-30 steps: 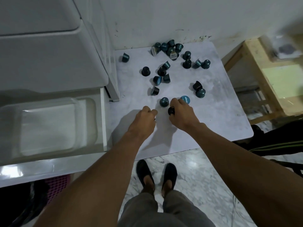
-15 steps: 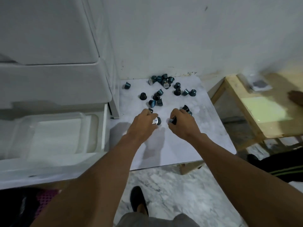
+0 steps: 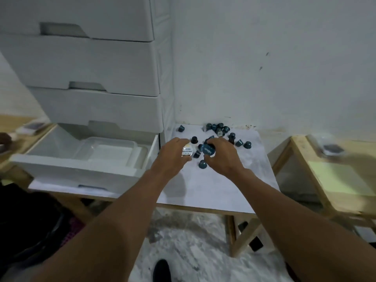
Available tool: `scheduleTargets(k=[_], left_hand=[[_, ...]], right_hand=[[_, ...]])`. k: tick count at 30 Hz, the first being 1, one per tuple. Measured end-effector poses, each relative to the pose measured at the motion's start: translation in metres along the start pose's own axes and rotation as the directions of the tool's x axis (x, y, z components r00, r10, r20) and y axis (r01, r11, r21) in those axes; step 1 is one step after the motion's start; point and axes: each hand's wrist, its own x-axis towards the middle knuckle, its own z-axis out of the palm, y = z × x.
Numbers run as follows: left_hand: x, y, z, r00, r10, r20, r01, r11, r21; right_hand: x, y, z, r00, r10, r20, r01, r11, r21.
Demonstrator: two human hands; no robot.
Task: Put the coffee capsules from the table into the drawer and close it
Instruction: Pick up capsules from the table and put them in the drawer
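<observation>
— What are the hands doing?

— Both are over the white marble-patterned desk (image 3: 219, 186), near its middle. The left hand (image 3: 175, 153) has its fingers (image 3: 188, 142) curled around a capsule with a white printed foil lid (image 3: 187, 151), the lid turned toward the camera. The right hand (image 3: 222, 157) pinches a dark blue capsule with a blue lettered lid (image 3: 209, 150) between thumb and fingers.

— And the other capsules?

— A loose dark teal capsule (image 3: 202, 164) sits on the desk just below the right hand's thumb. A black upright capsule (image 3: 194, 140) stands between the two hands, a little farther back. A tight cluster of teal capsules (image 3: 217, 128) lies against the far edge by the wall, one single teal capsule (image 3: 181, 128) sits at the far left corner, and a few more (image 3: 243, 143) are scattered toward the right edge.

— Where is the drawer?

— The white plastic drawer (image 3: 81, 159) is pulled out of the bottom of the white drawer cabinet (image 3: 91, 68), just beside the desk's left edge. A clear plastic tray (image 3: 114, 152) sits inside it; I see no capsules in it.

— Anything else?

— A light wooden side table (image 3: 335, 180) stands to the right, apart from the desk.
</observation>
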Motion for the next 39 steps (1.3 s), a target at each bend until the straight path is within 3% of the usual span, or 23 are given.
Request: scheduleTargets(k=[10,16,27,34,39], left_hand=[[-0.029,-0.049,-0.073,0.983,-0.059,-0.174,0.078,0.992,0.100],[-0.044,-0.112,-0.117,0.976,-0.058,-0.210,0.078,0.993,0.090],[-0.045,-0.253,-0.202,0.999,-0.020,-0.034,0.024,0.992,0.126],[-0.017,-0.320,-0.206,0.996,-0.063,0.058,0.056,0.993,0.107],[0.014,-0.360,-0.196,0.978,-0.132,0.160,0.113,0.986,0.124]], right_hand=[[0.019,-0.088,0.023,0.979,-0.203,0.013,0.203,0.978,0.039],[0.036,-0.156,0.067,0.971,-0.238,0.027,0.237,0.971,0.041],[0.064,-0.264,0.161,0.996,-0.075,0.051,0.071,0.995,0.069],[0.095,-0.292,0.205,0.993,-0.002,0.119,-0.003,0.999,0.040],[0.131,-0.289,0.247,0.969,0.018,0.246,-0.015,1.000,-0.016]])
